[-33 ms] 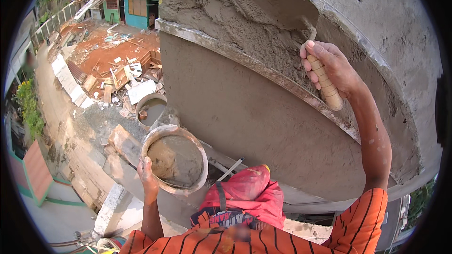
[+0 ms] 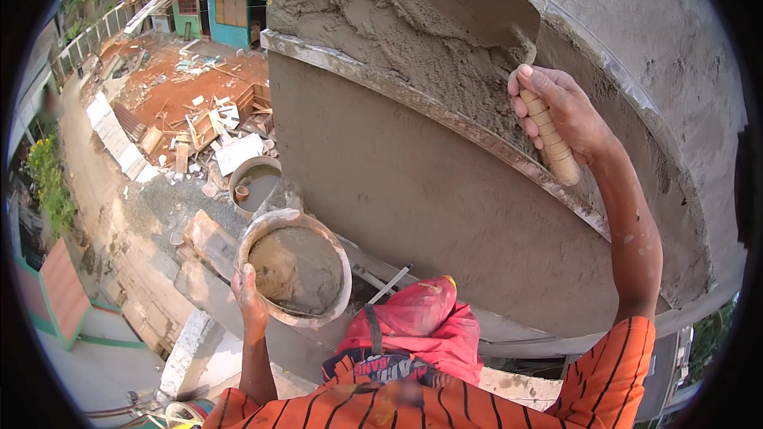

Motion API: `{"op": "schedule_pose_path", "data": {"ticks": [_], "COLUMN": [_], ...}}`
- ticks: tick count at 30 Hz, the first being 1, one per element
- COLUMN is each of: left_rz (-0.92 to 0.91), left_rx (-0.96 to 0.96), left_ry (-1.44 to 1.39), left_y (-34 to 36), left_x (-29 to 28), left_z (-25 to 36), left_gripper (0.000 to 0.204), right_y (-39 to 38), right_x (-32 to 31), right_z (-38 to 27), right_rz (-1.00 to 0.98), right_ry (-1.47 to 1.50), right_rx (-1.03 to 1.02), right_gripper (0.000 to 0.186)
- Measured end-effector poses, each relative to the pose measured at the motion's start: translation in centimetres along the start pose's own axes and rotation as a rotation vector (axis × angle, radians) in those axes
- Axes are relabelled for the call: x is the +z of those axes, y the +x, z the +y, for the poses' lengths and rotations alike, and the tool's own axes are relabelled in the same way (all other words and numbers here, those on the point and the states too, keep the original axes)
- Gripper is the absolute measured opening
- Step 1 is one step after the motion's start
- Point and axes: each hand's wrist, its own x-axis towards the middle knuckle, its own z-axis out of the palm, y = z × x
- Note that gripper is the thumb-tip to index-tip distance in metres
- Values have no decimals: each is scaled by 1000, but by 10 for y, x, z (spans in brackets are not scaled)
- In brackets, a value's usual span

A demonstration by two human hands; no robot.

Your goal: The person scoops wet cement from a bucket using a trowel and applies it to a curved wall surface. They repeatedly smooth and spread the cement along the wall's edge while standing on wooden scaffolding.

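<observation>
Wrapped around the pale, ringed handle of a trowel (image 2: 552, 143) is my right hand (image 2: 568, 111), fingers closed and thumb along the top. The trowel's mortar-smeared blade lies against rough wet mortar (image 2: 342, 8) on the wall, between two straight strips. The lower strip (image 2: 429, 103) runs diagonally below the blade; the upper strip (image 2: 612, 63) curves above my hand. At the lower left, my left hand (image 2: 250, 302) grips the side of a round bucket (image 2: 340, 270) with grey-brown mortar (image 2: 298, 266) inside. My left fingers are partly hidden behind its rim.
Smoother grey plaster (image 2: 413, 183) covers the wall under the lower strip. Beyond the bucket stand a round tub (image 2: 238, 183) of murky water and a heap of broken boards (image 2: 207, 131). A paved path (image 2: 103, 183) drops away on the left. My red-clad leg (image 2: 421, 318) is close to the wall.
</observation>
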Motion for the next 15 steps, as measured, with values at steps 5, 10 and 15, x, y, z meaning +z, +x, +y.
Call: {"op": "schedule_pose_path", "data": {"ticks": [5,10,15], "left_rz": [51,47,41], "left_rx": [-90,-102,-54], "left_ry": [-8,-97,7], "left_y": [1,4,4], "left_x": [0,-3,-6], "left_z": [3,0,2], "left_gripper": [57,58,59], "right_y": [-17,-39,-65], "right_x": [-5,-16,-28], "right_z": [3,4,8], "right_rz": [103,136,270], "right_ry": [-16,-6,-141], "right_rx": [5,-12,19], "right_gripper": [41,41,41]}}
